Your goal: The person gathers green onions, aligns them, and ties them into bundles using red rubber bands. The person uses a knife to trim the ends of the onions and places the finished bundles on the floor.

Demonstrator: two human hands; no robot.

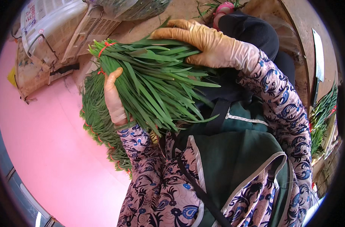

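My left hand (113,93), in a pale glove, grips a bundle of long flat green leaves, probably garlic chives (155,76), from below with its thumb over the stems. A red tie (104,48) circles the bundle near its cut ends. My right hand (200,42), in a yellow-stained glove, lies at the bundle's upper right edge with fingers spread; whether it pinches any leaves cannot be told. Beneath and left of my left hand is a row of more green bundles (97,113) with red ties.
A cleaver (318,56) lies on the wooden board (300,14) at the right, above more tied greens (319,124). White plastic crates (90,31) stand at upper left beside a clear plastic bag (132,8). A pink surface (53,136) spans the left.
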